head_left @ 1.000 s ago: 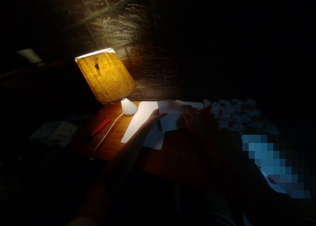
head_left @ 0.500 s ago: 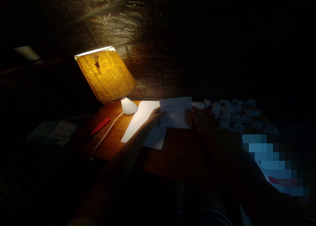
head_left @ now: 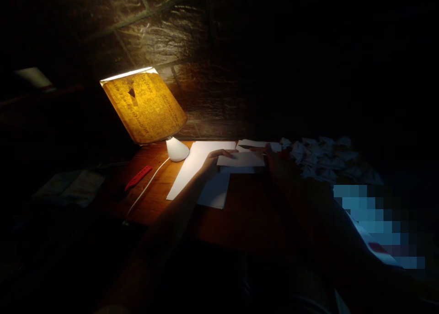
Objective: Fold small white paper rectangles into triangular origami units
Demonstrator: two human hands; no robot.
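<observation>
A sheet of white paper [head_left: 241, 160] is bent over on itself above the wooden table, its upper part turned down toward me and a lower strip showing beneath. My left hand [head_left: 215, 158] closes on its left side, fingers over the top. At the right end, my right hand [head_left: 271, 159] grips the same sheet; shadow hides most of those fingers. Below and to the left lie flat white sheets [head_left: 185, 172], and another part of the white paper [head_left: 213, 194] shows under my left wrist.
A lit lamp [head_left: 144, 105] with a printed yellow shade stands at the left on the table [head_left: 247, 213]. Its white cord [head_left: 147, 181] runs past a red-handled tool [head_left: 139, 177]. Several folded paper pieces [head_left: 325, 158] are heaped at the right. A brick wall [head_left: 178, 30] rises behind.
The sheet stood raised and unfolded between both hands. Now its top edge has come down toward me, bending it over. The view has shifted slightly.
</observation>
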